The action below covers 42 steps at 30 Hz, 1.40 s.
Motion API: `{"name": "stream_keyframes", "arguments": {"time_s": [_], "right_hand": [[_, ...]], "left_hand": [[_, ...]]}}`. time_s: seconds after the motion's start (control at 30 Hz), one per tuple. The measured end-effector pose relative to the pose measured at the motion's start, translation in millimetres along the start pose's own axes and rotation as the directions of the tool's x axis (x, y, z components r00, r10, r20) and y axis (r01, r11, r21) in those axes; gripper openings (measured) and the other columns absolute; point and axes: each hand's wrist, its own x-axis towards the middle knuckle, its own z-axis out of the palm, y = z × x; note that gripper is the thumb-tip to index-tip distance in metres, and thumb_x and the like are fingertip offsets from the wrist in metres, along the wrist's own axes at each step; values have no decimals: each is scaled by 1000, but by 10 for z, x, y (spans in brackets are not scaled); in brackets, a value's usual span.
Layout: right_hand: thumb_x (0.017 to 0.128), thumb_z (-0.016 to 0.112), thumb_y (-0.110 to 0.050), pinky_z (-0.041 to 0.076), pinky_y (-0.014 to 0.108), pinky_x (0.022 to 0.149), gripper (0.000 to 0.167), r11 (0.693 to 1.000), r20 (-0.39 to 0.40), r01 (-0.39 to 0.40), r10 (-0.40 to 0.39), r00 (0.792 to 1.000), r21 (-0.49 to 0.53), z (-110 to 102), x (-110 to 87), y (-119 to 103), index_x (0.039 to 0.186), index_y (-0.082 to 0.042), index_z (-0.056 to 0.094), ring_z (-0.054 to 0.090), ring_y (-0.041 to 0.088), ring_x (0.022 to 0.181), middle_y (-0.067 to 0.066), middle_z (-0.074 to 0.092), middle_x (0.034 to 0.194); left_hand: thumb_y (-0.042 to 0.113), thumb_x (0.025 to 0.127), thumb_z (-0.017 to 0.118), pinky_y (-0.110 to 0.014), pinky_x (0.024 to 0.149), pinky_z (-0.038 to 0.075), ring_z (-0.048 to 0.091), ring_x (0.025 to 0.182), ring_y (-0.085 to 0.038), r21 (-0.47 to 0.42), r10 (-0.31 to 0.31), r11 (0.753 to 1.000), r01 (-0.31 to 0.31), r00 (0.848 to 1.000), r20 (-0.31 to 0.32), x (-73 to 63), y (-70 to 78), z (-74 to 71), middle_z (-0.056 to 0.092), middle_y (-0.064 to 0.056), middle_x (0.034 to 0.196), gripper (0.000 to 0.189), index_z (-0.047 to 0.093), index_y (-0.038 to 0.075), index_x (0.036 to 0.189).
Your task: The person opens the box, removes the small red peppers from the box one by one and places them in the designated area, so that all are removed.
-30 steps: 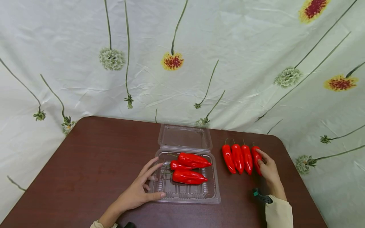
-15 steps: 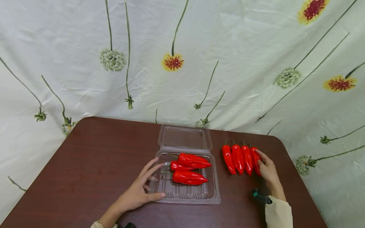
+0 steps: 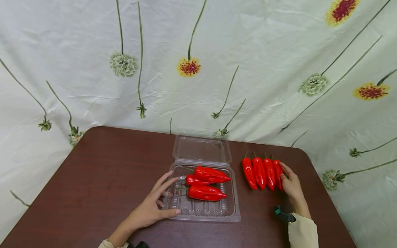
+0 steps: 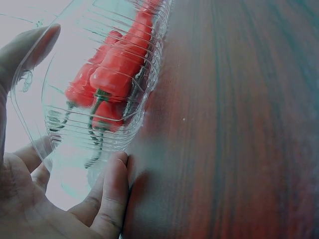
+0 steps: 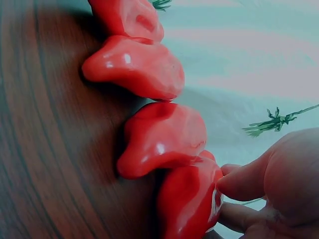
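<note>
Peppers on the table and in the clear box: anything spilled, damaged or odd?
Nothing stands out: no spill or damage shows. The four peppers beside the clear box lie in a row; the three peppers inside are bunched, partly overlapping.

Soft, even light leaves small glints on the peppers [image 3: 207, 193], while both wrist views look teal-tinted

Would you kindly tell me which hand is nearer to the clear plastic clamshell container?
Left. The left hand is spread around the left side of the clear plastic clamshell container; the right hand is off to the container's right, touching the rightmost red pepper.
</note>
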Motion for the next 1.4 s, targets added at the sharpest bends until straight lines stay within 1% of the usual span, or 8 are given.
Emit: {"name": "stream_keyframes", "arguments": {"time_s": [0.27,0.4,0.5,0.6,0.77,0.97,1.2,1.4], "right_hand": [[106,30,-5,25,59,117,57,999,9,4,-4,1000,39,-6,-6,-12,161,-6,16,25,45,147,27,20,162],[107,31,-9,38,55,110,55,1000,-37,-1,0,999,-11,-2,-35,-45,160,-6,19,34,43,140,27,25,160],[107,33,-10,50,38,89,53,998,-90,20,-25,996,-61,-2,-54,-87,159,-6,25,49,38,120,29,40,151],[106,36,-10,47,26,69,50,994,-123,57,-68,990,-90,-7,-66,-131,156,-5,31,53,30,98,28,51,135],[106,41,-9,45,25,62,48,990,-141,89,-104,984,-107,10,-96,-238,154,-5,37,51,23,86,27,54,127],[104,46,-7,46,25,69,45,982,-141,132,-150,979,-132,146,-111,-414,149,-5,45,53,23,92,24,53,132],[103,52,-7,45,26,80,41,952,-76,282,-291,954,-115,398,-193,-639,143,-8,52,55,21,96,18,55,136],[100,58,-6,50,41,93,41,924,30,379,-378,925,-57,596,-336,-797,141,-9,54,59,30,108,16,56,138]], "left_hand": [[27,82,84,-28,68,48,50,109,-24,0,-9,1000,9,1000,3,3,-7,4,10,0,167,90,34,19,157],[27,82,84,-28,68,48,51,109,-26,-4,-8,1000,8,1000,4,0,-4,4,10,0,167,90,34,19,157],[27,82,84,-28,68,48,51,110,-27,-5,-6,1000,7,1000,4,-3,-3,4,10,-1,167,90,34,19,157],[26,83,83,-28,68,48,51,110,-28,-8,-8,1000,8,1000,6,-8,-8,3,10,-1,167,89,34,19,157],[26,83,83,-28,69,48,51,111,-27,-9,-8,1000,8,1000,8,-11,-20,-1,9,0,167,89,34,19,157],[25,83,83,-28,68,48,51,110,-28,-10,3,1000,-3,1000,8,-10,-15,-11,8,-2,167,89,33,17,157],[25,83,83,-28,68,48,51,110,-28,-9,6,1000,-6,1000,6,-5,-3,-14,9,-3,167,89,34,17,157],[26,83,83,-28,69,49,51,111,-29,-9,-4,1000,4,1000,7,1,4,-9,9,-2,167,90,34,18,157]]}}
